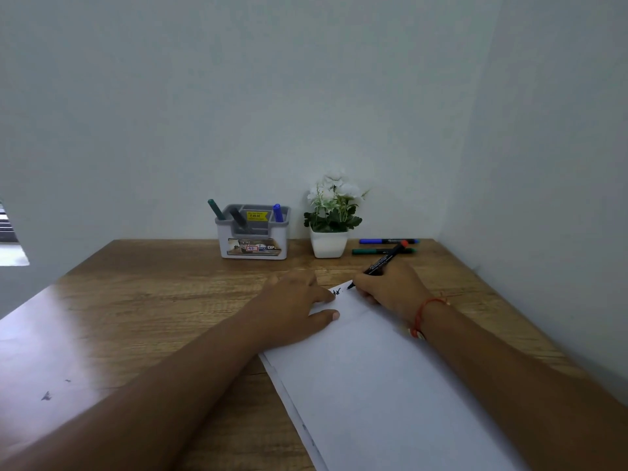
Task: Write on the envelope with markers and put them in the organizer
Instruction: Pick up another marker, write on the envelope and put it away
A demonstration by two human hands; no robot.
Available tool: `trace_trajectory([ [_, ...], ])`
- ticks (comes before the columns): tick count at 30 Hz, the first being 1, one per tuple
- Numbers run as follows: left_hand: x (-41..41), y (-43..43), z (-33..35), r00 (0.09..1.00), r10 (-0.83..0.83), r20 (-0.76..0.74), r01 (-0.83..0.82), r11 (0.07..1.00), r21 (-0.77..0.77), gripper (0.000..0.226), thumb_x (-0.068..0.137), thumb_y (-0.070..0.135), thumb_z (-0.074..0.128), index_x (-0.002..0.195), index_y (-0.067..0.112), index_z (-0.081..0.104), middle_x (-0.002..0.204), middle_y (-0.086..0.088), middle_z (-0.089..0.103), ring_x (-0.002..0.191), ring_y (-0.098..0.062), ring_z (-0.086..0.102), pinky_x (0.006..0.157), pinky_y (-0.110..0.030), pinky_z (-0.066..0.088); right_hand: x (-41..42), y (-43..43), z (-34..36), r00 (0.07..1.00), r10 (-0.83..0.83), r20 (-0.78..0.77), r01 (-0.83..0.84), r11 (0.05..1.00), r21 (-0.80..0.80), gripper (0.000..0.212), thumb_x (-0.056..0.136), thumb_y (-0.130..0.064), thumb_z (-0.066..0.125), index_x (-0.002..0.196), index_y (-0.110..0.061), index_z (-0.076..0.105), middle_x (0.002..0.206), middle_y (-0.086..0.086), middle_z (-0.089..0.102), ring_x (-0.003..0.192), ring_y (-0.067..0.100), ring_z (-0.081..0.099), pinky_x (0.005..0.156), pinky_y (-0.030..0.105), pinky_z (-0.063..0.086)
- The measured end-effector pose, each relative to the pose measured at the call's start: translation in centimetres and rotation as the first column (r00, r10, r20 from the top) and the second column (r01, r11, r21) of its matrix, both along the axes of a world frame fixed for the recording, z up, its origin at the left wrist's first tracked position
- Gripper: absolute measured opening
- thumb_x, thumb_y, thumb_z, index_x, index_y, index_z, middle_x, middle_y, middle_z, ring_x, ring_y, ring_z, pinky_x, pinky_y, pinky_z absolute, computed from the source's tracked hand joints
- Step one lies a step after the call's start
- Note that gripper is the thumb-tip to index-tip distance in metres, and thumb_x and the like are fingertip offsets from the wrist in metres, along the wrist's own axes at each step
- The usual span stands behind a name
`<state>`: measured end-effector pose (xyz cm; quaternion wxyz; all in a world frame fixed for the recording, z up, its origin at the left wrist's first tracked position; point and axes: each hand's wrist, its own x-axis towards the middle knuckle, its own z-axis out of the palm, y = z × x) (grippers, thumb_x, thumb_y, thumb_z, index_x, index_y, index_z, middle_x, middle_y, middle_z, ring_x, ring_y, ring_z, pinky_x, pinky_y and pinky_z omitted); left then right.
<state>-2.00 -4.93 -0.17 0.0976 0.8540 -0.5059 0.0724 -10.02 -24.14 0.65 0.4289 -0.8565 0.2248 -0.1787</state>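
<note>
A large white envelope (373, 379) lies on the wooden desk (153, 300), running from the middle toward the near right. My left hand (292, 307) presses flat on its far left corner. My right hand (390, 287) grips a black marker with a red end (384, 260), its tip touching the envelope's far edge beside some dark writing (336, 292). A grey and white organizer (253, 244) stands at the back of the desk. It holds a green marker (215, 209), a dark marker (239, 219) and a blue marker (278, 213).
A white pot with white flowers (329, 243) stands right of the organizer. Behind my right hand lie a blue marker (387, 241) and a green marker (373, 251). Walls close off the back and the right side. Small dark marks (46, 396) show near the desk's left front.
</note>
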Motion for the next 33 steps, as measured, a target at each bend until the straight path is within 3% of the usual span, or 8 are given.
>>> trace_trajectory([
  [14, -0.06, 0.02, 0.12, 1.0, 0.006, -0.018, -0.005, 1.0, 0.017, 0.049, 0.095, 0.06, 0.04, 0.137, 0.038, 0.051, 0.113, 0.008, 0.049, 0.11, -0.01, 0.043, 0.094, -0.038, 0.037, 0.05, 0.04, 0.2, 0.998, -0.052, -0.029, 0.052, 0.999, -0.015, 0.021, 0.079, -0.023, 0.063, 0.061, -0.011, 0.063, 0.058, 0.004, 0.064, 0.054, 0.014, 0.055, 0.056, 0.028, 0.045],
  [19, 0.01, 0.05, 0.01, 1.0, 0.005, -0.017, -0.005, 1.0, 0.011, 0.048, 0.094, 0.061, 0.04, 0.136, 0.039, 0.051, 0.109, 0.009, 0.046, 0.108, -0.009, 0.042, 0.092, -0.038, 0.037, -0.13, -0.23, 0.42, 0.994, -0.079, 0.075, 0.066, 0.984, 0.164, 0.025, 0.089, -0.021, 0.068, 0.074, -0.002, 0.074, 0.063, 0.004, 0.071, 0.051, 0.012, 0.06, 0.053, 0.023, 0.05],
  [25, 0.03, -0.05, 0.06, 1.0, 0.007, -0.022, -0.007, 1.0, 0.018, 0.048, 0.094, 0.06, 0.04, 0.136, 0.039, 0.052, 0.112, 0.008, 0.049, 0.109, -0.01, 0.044, 0.091, -0.037, 0.037, -0.17, 0.18, 0.87, 0.999, -0.042, 0.033, 0.039, 0.994, 0.102, 0.015, 0.078, -0.012, 0.066, 0.064, -0.017, 0.063, 0.053, -0.005, 0.061, 0.042, 0.004, 0.052, 0.041, 0.016, 0.04],
  [30, -0.12, -0.01, 0.25, 1.0, 0.009, -0.019, -0.008, 0.999, 0.031, 0.048, 0.095, 0.06, 0.04, 0.136, 0.039, 0.051, 0.113, 0.007, 0.05, 0.109, -0.011, 0.045, 0.091, -0.037, 0.038, -0.4, 0.01, 0.91, 1.0, -0.005, 0.007, 0.005, 0.999, 0.05, 0.025, 0.074, -0.016, 0.063, 0.052, -0.018, 0.052, 0.048, -0.006, 0.051, 0.046, 0.011, 0.045, 0.047, 0.023, 0.036],
  [33, -0.15, 0.01, 0.21, 1.0, 0.008, -0.014, -0.007, 0.999, 0.033, 0.048, 0.095, 0.059, 0.039, 0.137, 0.038, 0.051, 0.113, 0.007, 0.049, 0.108, -0.01, 0.044, 0.091, -0.037, 0.037, -0.16, -0.03, 0.77, 0.999, -0.012, -0.033, 0.012, 1.0, -0.003, 0.022, 0.078, -0.02, 0.065, 0.059, -0.018, 0.056, 0.052, -0.004, 0.056, 0.048, 0.01, 0.05, 0.045, 0.021, 0.038],
])
